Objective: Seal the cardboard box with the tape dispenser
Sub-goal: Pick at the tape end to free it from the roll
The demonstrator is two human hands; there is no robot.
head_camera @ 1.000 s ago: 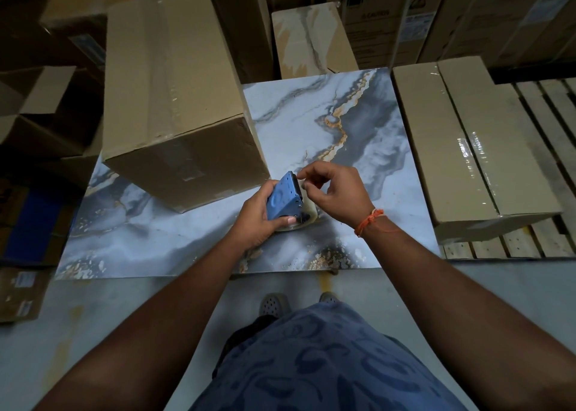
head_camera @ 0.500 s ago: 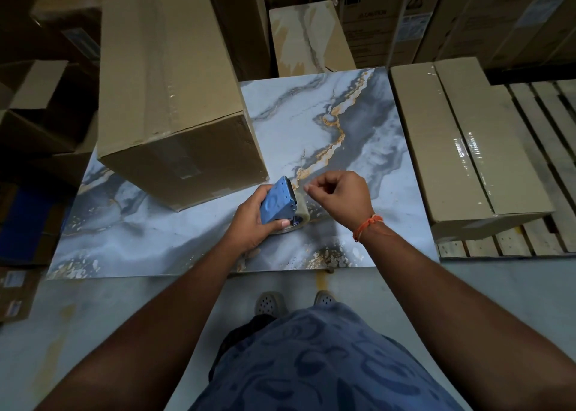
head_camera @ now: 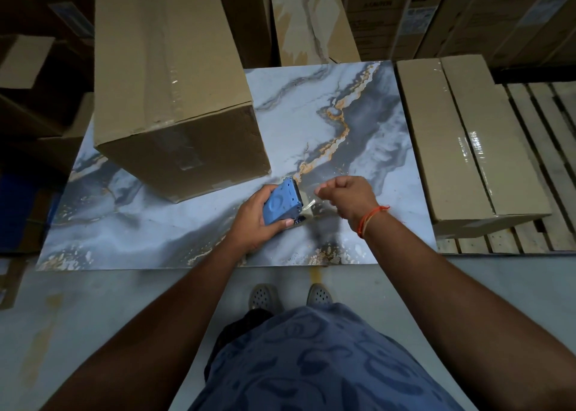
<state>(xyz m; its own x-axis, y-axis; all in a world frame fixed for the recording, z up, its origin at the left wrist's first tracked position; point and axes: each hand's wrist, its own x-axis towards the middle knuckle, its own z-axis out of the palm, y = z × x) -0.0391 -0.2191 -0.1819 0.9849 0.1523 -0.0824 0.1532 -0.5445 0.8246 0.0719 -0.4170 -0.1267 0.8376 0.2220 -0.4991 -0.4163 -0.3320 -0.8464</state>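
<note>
Above the marble slab [head_camera: 311, 123], left hand [head_camera: 254, 220] gripping tape dispenser [head_camera: 282, 201], right hand [head_camera: 347, 195] seemingly pinching its tape end.

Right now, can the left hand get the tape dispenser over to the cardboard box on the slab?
Probably yes: the left hand holding the tape dispenser sits just beside the cardboard box, with nothing between them.

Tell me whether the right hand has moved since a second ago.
Yes. The right hand has pulled rightward, away from the tape dispenser, judged against the gold vein.
</note>
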